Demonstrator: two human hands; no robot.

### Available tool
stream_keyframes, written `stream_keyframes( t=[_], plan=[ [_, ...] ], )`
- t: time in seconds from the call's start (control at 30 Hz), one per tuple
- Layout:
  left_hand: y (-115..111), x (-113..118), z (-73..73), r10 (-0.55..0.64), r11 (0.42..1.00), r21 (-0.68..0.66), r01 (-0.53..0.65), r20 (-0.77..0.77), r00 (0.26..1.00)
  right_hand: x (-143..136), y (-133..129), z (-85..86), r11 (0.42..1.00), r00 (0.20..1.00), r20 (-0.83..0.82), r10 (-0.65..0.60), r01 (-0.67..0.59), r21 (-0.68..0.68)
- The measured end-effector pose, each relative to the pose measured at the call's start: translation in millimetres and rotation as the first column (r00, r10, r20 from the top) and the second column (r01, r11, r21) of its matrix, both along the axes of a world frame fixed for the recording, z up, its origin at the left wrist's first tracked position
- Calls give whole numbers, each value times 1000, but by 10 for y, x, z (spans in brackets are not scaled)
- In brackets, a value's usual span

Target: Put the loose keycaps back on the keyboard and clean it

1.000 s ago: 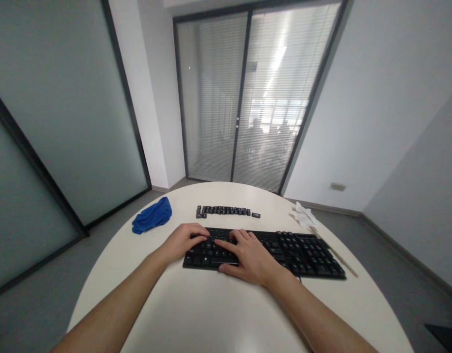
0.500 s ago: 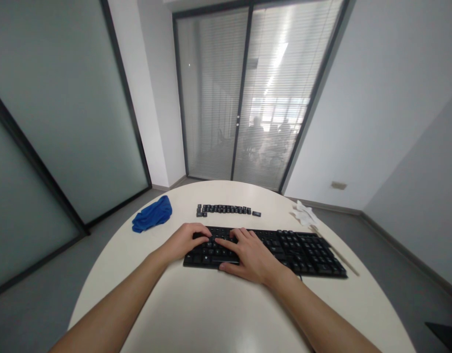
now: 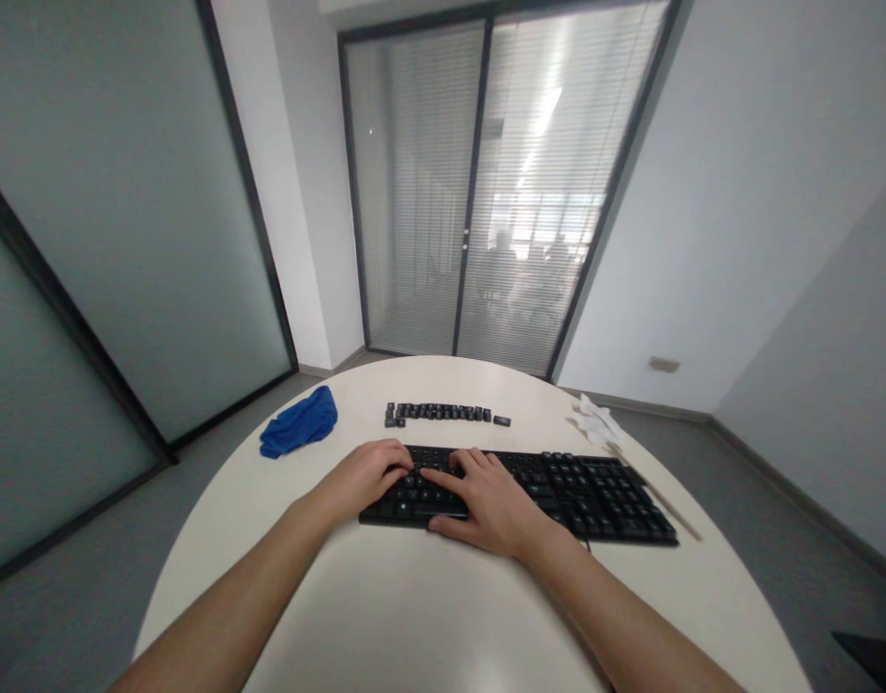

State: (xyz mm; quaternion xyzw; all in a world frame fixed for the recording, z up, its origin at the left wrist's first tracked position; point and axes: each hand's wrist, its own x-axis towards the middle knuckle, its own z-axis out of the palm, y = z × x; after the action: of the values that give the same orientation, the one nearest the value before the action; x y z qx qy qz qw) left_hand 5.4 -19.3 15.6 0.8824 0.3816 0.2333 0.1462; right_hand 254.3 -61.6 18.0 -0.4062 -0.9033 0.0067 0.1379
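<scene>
A black keyboard [image 3: 616,496] flecked with white legends and black loose keycaps [image 3: 446,412] contrast with a cream table [image 3: 385,597], a solid blue cloth [image 3: 298,423], a white crumpled piece [image 3: 596,423] and a tan stick [image 3: 673,510]. Pale blinds [image 3: 414,241] carry fine horizontal stripes between dark grey frames [image 3: 478,144]; the wall [image 3: 774,192] is light grey, the floor [image 3: 702,448] deeper grey.

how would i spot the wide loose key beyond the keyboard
On the white, curved-edged table, look past the black keyboard to the loose black keycaps beyond it. The wide key lies at their right-hand end, and it is visibly longer than any of its neighbours.
</scene>
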Motion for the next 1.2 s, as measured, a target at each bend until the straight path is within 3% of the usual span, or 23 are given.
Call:
stream_keyframes(
  t=[0.27,0.4,0.73,1.03,1.2],
  plan=[
    [-5,43,-17,0,1000,-2,0,-18,1000,0,2,0,1000,1000,9,2,-2,7],
    [43,-4,-59,75,988,-147,-56,126,989,-4,-2,6,1000,1000,10,-6,6,-3],
    [157,-32,-240,169,930,-367,-4,420,892,-160,-78,-17,999,1000,-5,28,-28,19],
    [190,-72,-255,176,896,-442,48,453,874,-223,-72,-9,1000,1000,-2,-22,22,-12],
    [188,-71,-211,148,908,-417,35,400,905,-224,-65,-9,999,999,-22,-30,29,-41]
  ],
)
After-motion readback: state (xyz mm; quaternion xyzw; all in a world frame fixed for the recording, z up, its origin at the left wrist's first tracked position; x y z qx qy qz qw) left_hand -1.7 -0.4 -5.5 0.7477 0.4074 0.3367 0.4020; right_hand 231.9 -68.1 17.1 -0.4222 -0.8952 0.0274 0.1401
